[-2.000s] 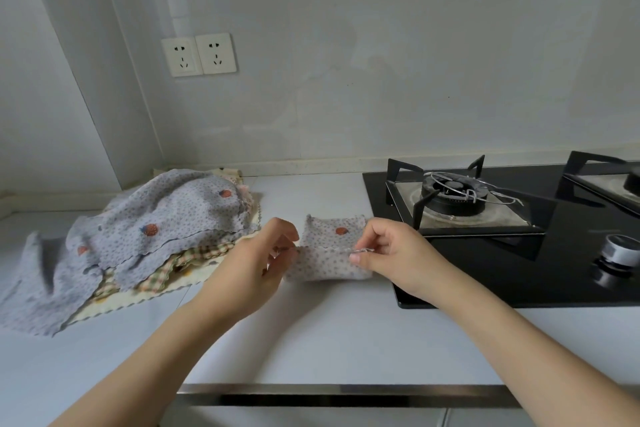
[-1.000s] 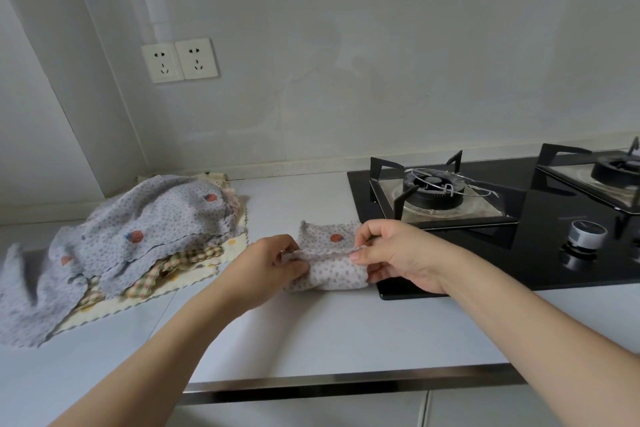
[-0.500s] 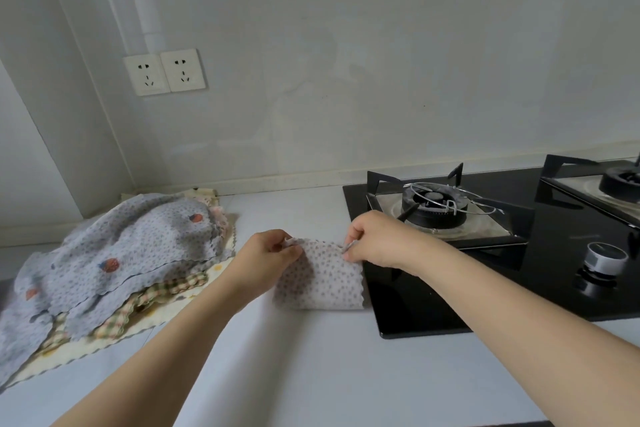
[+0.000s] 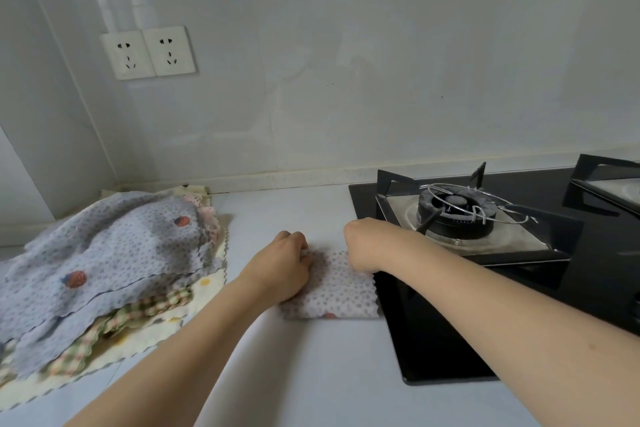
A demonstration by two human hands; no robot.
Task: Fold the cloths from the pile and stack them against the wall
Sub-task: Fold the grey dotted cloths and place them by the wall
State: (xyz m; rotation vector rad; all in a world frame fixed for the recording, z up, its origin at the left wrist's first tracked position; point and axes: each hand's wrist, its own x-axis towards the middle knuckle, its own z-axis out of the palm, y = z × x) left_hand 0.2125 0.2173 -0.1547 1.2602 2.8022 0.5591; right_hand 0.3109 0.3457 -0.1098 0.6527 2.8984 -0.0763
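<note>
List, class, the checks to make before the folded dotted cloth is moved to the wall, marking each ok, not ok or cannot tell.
1. Left hand grips the folded dotted cloth: ok.
2. Right hand grips its far edge: ok.
3. Cloth off the gas hob: not ok, its right edge touches the glass.
4. Burner unlit: ok, no flame shows.
5. Countertop free along the wall: ok.
6. Cloth pile clear of path: ok.

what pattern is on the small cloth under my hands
Pale cloth with small grey dots and one red spot at its near edge; head view.

Home kitchen, gas hob (image 4: pixel 485 218), countertop (image 4: pixel 311 374)
</note>
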